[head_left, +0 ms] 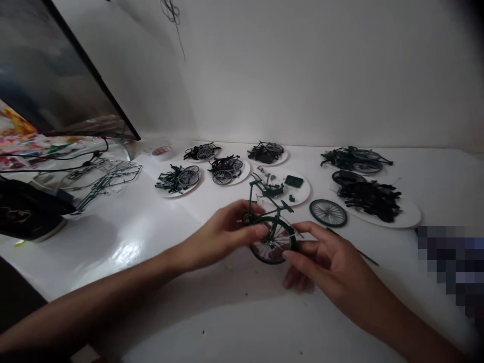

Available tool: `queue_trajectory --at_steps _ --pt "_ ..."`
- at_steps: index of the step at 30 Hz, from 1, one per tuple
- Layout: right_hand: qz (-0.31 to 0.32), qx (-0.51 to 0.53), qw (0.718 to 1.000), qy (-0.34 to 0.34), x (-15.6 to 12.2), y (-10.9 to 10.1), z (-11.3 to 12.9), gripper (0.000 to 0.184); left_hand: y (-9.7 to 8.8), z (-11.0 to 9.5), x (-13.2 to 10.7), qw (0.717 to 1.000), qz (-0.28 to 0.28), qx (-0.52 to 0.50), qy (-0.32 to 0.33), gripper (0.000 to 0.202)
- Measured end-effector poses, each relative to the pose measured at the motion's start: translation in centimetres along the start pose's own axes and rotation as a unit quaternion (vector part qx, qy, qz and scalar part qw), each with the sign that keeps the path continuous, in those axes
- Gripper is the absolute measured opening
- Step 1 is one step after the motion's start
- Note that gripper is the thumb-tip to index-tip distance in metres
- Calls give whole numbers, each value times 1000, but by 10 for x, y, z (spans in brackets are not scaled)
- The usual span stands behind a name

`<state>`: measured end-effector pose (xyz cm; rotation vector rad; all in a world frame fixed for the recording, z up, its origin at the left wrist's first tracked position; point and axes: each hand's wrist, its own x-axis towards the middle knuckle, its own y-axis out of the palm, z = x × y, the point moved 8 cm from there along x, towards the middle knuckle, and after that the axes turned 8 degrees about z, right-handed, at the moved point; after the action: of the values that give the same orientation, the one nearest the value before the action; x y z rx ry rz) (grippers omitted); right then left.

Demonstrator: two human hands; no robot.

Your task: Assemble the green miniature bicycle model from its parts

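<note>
A dark green model bicycle frame [260,218] with one spoked wheel [271,244] fitted is held above the white table. My left hand [223,233] is closed around the frame from the left, its thumb over the upper part of the wheel. With thumb and fingers, my right hand [321,259] pinches the tyre at its right side. A loose spoked wheel [328,213] lies flat on the table beyond my right hand. Just behind the bicycle, a white plate [304,190] bears a green basket-like part [294,181] and several small pieces.
Several plates of model bicycle parts stand along the wall, including a heap of black parts [372,197] at right. A thin dark rod [366,256] lies beside my right wrist. At left are green sprue frames [109,181], a black box [30,209] and a monitor [64,70].
</note>
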<state>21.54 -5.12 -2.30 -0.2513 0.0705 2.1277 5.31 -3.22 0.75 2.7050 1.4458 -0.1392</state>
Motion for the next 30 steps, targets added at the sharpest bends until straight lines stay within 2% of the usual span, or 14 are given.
queue_trajectory --at_steps 3,7,15,21,26,30 --pt "18 0 1000 21 -1 5 -5 43 10 11 -1 998 19 -56 -28 49" --pt "12 -14 999 46 -3 6 -9 52 11 19 -1 998 9 -53 -33 47" --pt "-53 5 993 103 -10 3 -20 77 22 23 -2 997 52 -49 -41 45" --pt "-15 -30 996 84 -7 5 -24 72 22 24 1 995 29 -85 -33 46" --pt "-86 -49 990 100 -16 -9 -26 74 22 24 0 993 14 -113 -32 49" --pt "-82 -48 992 83 -16 -7 -16 68 22 21 0 991 15 -132 -13 49"
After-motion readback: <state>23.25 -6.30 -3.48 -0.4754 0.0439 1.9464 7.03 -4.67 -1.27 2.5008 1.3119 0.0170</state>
